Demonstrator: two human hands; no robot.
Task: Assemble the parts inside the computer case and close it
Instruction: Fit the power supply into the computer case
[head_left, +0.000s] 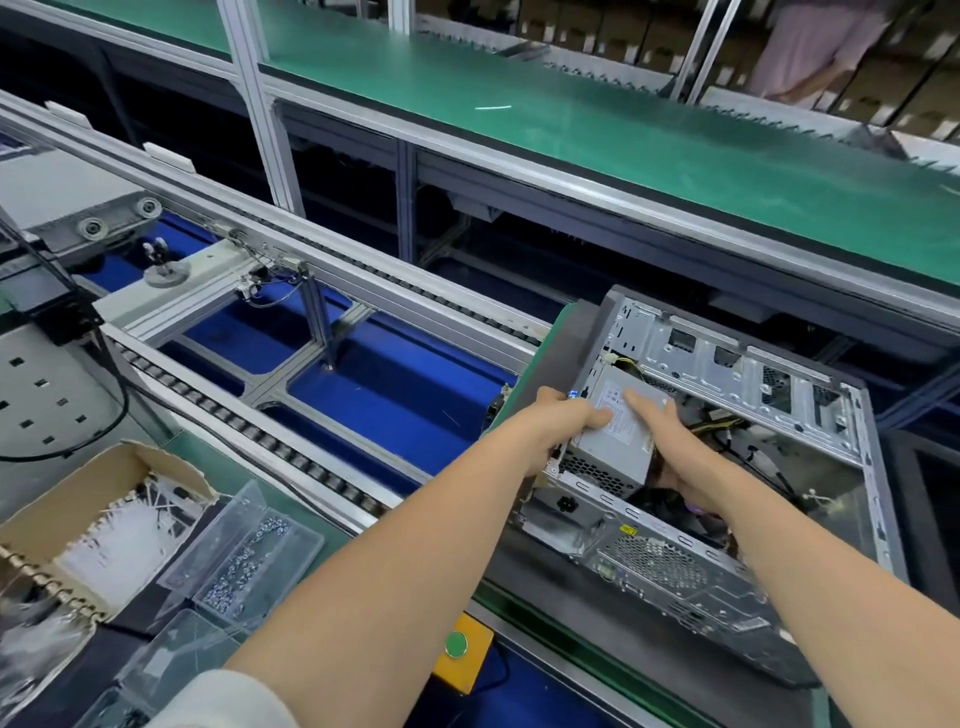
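Power supply (618, 441), gripped at either side by left hand (558, 423) and right hand (675, 447) inside computer case (810, 457). Hazard: cables (719, 428) just right could get trapped underneath, leaving the unit seated crooked.

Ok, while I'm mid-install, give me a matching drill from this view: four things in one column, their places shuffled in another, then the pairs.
Things
1. grey metal power supply box
2. open cardboard box of white ties
3. clear plastic tray of small silver screws
4. round green button on a yellow housing

Places
A. bottom centre, below the case in the view
B. far left on the bench
C. held by the left hand and right hand inside the open silver computer case
D. just right of the cardboard box

Pairs: 1-C, 2-B, 3-D, 4-A
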